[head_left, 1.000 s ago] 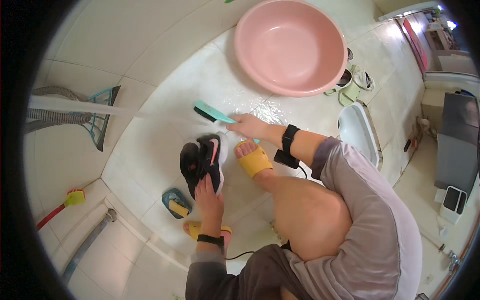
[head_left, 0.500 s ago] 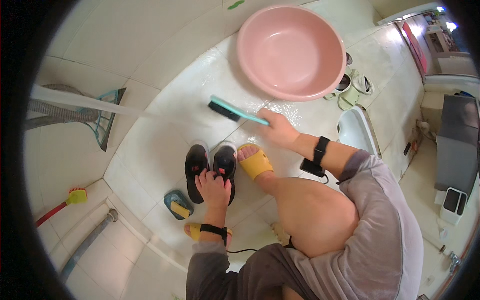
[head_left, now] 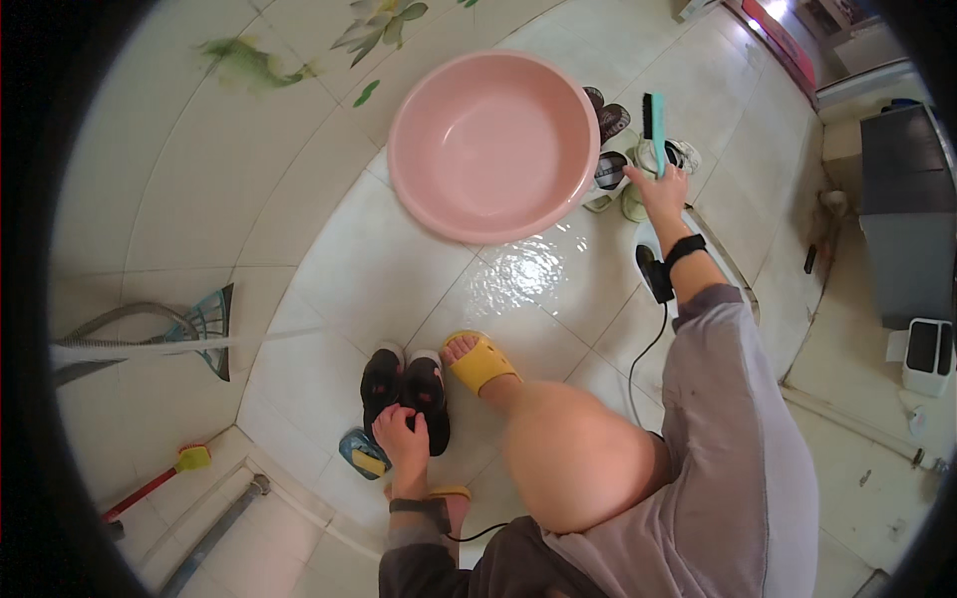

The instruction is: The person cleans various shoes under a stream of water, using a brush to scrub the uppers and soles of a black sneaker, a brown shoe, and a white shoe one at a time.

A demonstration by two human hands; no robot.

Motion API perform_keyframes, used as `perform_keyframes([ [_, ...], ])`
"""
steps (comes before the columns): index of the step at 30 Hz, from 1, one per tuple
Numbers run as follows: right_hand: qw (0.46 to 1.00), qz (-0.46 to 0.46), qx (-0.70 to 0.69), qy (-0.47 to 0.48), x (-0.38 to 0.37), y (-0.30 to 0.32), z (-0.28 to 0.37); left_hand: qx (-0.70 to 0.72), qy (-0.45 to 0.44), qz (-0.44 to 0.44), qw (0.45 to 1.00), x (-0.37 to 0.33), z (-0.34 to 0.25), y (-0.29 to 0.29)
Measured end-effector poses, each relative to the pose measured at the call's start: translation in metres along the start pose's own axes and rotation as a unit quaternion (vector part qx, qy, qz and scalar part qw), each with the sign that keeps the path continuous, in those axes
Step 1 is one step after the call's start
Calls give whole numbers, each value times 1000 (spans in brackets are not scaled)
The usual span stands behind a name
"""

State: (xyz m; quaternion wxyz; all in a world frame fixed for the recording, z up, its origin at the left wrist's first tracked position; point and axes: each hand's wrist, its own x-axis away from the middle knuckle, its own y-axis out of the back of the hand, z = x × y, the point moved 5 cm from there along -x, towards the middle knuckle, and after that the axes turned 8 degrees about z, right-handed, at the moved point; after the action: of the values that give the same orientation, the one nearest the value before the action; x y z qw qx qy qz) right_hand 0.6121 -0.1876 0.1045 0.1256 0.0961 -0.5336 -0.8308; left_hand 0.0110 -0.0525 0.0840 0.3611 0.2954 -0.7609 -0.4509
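On the floor (head_left: pixel 538 344), the black shoes (head_left: pixel 424 381) need light steadying from the half-curled left hand (head_left: pixel 402 437), hold unclear; the right hand (head_left: pixel 665 191) clasps a brush (head_left: pixel 657 130).

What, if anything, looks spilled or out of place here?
Slightly odd: the right hand holds the turquoise scrub brush far from the black sneakers under the left hand. The tiled floor beside the pink basin glints, as if wet. No damage is evident.
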Motion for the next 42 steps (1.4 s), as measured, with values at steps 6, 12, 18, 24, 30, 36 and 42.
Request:
perform_keyframes([
  [6, 994, 12, 86, -66, -28, -39, -14, 62, 43, 23, 997, 9, 1, 15],
  [12, 989, 59, 124, -56, -68, -38, -26, 109, 96, 47, 988, 17, 7, 14],
  [18, 981, 120, 109, -111, -79, -31, -30, 140, 113, 56, 982, 9, 5, 20],
  [24, 993, -15, 113, -35, -44, 43, -17, 191, 81, 37, 977, -4, -15, 29],
  [30, 986, -86, 98, 108, 26, 138, 34, 353, 29, 44, 934, -32, -64, 40],
  [36, 961, -37, 50, 268, 103, 179, 156, 628, -51, 166, 759, -64, -138, 61],
  [42, 907, 97, -74, 404, 176, 129, 273, 768, -3, 309, 561, -65, -173, 128],
])
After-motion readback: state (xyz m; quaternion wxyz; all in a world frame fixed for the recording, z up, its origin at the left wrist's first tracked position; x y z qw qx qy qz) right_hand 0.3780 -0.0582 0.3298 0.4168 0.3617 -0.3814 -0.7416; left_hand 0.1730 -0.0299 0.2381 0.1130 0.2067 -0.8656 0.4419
